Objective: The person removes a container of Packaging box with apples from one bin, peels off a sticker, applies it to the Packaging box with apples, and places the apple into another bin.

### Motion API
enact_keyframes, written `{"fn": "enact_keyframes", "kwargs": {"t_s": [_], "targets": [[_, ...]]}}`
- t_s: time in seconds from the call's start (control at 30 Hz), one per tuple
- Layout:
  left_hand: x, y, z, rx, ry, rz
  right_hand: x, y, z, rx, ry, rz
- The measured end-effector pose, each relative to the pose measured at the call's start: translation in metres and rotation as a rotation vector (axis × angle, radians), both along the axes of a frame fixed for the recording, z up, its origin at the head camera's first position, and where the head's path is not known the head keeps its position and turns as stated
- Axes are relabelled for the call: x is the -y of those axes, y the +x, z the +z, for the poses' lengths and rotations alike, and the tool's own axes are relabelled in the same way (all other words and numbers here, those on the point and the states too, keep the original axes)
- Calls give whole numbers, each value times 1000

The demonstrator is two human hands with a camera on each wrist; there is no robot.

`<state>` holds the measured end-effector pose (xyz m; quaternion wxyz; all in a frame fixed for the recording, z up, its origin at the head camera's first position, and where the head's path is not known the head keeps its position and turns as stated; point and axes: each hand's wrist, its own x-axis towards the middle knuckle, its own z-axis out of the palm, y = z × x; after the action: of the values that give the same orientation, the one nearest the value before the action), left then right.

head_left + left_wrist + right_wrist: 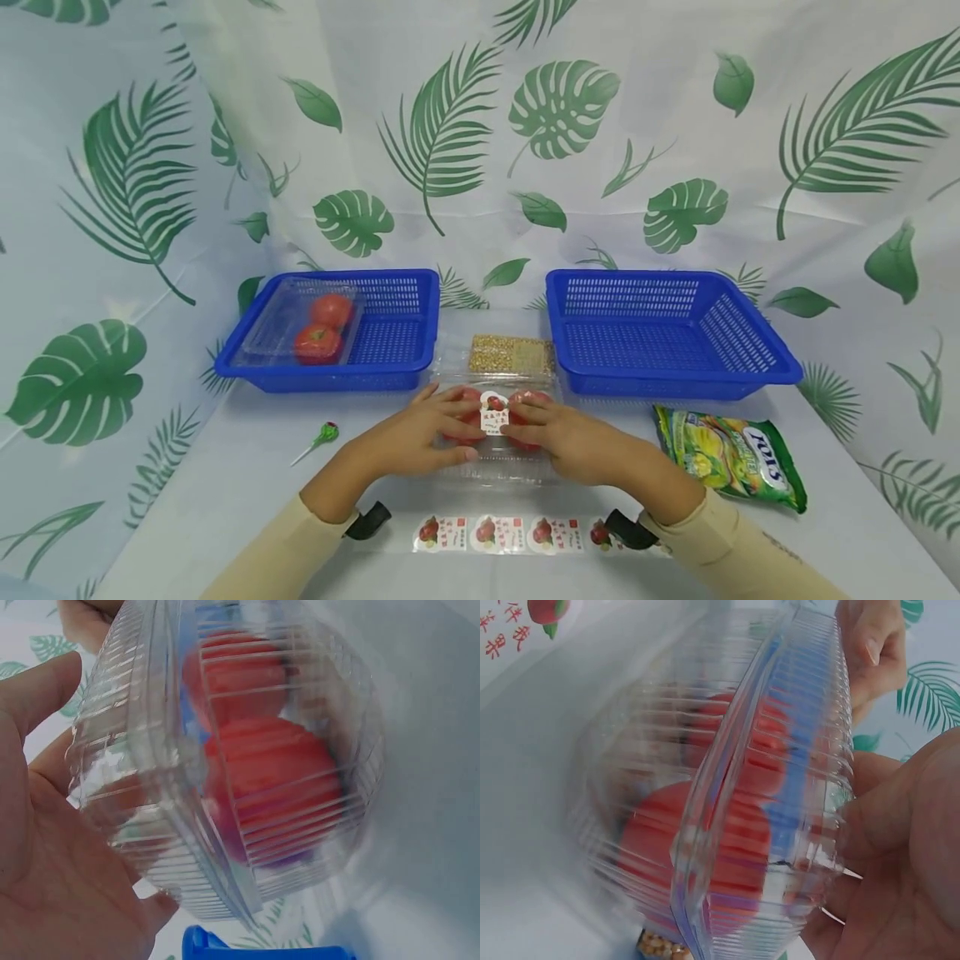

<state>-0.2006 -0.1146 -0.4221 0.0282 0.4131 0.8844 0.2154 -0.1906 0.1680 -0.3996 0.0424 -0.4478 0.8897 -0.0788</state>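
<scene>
A clear plastic clamshell box (495, 471) sits on the table in front of me, with round red fruits (270, 787) inside. On its lid is a white label (493, 414) with a red fruit printed on it. My left hand (416, 435) rests on the lid from the left, fingers stretched toward the label. From the other side my right hand (577, 437) lies on the lid, its fingertips at the label's right edge. Both wrist views show the ribbed box side close up, with palms above the lid and fingers extended.
A blue basket (337, 379) at back left holds another clear box with red fruits. Another blue basket (675, 383) stands back right. Between them lies a packet of yellow kernels (498, 353). A lollipop (326, 432), a green candy bag (731, 458) and a label strip (468, 533) surround the box.
</scene>
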Motion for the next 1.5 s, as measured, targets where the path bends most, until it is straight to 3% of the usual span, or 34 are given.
{"fn": "enact_keyframes", "kwargs": {"t_s": [0.3, 0.53, 0.73, 1.03, 1.33, 1.5], "targets": [[2, -4, 1, -6, -3, 39, -6, 2, 4, -10, -17, -8], [-1, -25, 3, -84, 62, 50, -11, 5, -8, -77, -153, 10], [-5, -39, 3, -142, -12, 37, -14, 12, -21, -64, -212, 14], [-21, -58, 11, -47, -167, 107, -18, 19, -22, -34, -161, -20], [-28, -52, 11, -15, -214, 138, -29, 23, -25, -22, -178, -40], [-22, -51, 13, 25, -165, 154, -39, 27, -29, 31, -233, -171]]}}
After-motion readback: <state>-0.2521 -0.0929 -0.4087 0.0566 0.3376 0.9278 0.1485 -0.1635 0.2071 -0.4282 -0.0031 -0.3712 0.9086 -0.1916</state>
